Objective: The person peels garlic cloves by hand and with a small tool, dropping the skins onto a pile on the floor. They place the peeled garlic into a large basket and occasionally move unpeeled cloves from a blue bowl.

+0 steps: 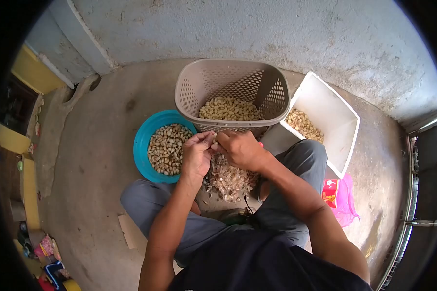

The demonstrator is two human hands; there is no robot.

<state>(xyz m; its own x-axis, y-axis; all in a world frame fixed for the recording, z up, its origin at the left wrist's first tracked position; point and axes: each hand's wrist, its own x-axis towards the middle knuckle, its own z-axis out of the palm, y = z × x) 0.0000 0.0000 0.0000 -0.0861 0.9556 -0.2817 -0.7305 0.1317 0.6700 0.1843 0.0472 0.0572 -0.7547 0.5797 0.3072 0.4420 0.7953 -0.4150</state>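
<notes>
My left hand [197,154] is closed, its fingertips pinching a small pale garlic clove [214,141]. Against it works my right hand [241,149], its fingers curled and meeting the left fingertips; what they grip is hidden. A small pink bit [261,144] shows beside the right wrist, too little of it to name. Below both hands, a heap of dry garlic skins [230,179] lies on the floor between the legs. To the left, a turquoise basin [140,150] holds unpeeled garlic cloves [166,149]. Just beyond the hands, a brown perforated basket [192,72] contains peeled cloves [229,108].
A tilted white box [337,114] with more cloves [304,124] stands right of the basket. Behind it all rises a grey wall [277,29]. By the right knee lie a pink bag [345,201] and a red packet [330,191]. Cardboard [131,232] lies near the left knee.
</notes>
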